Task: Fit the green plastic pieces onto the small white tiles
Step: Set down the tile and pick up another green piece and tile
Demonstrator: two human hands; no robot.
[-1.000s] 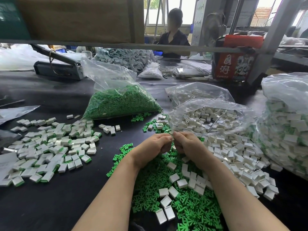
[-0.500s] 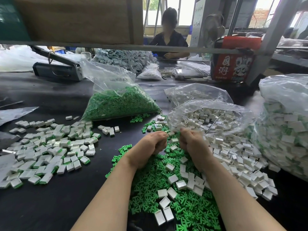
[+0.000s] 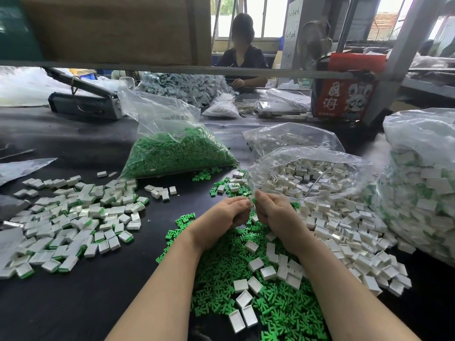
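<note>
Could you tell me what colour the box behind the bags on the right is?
Red box, white characters; head view.

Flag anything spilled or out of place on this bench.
Several white tiles lie scattered on the loose green pieces, so the two stocks are mixed. A few green pieces have strayed outside the green bag. Nothing looks damaged.

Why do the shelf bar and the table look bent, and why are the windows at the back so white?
Head view: the wide-angle lens bows the shelf bar and stretches the forearms near the bottom edge; daylight overexposes the windows; the plastic bags catch soft glare; the far worker's face is blurred; the hands, left hand and right hand, look sharp.
</note>
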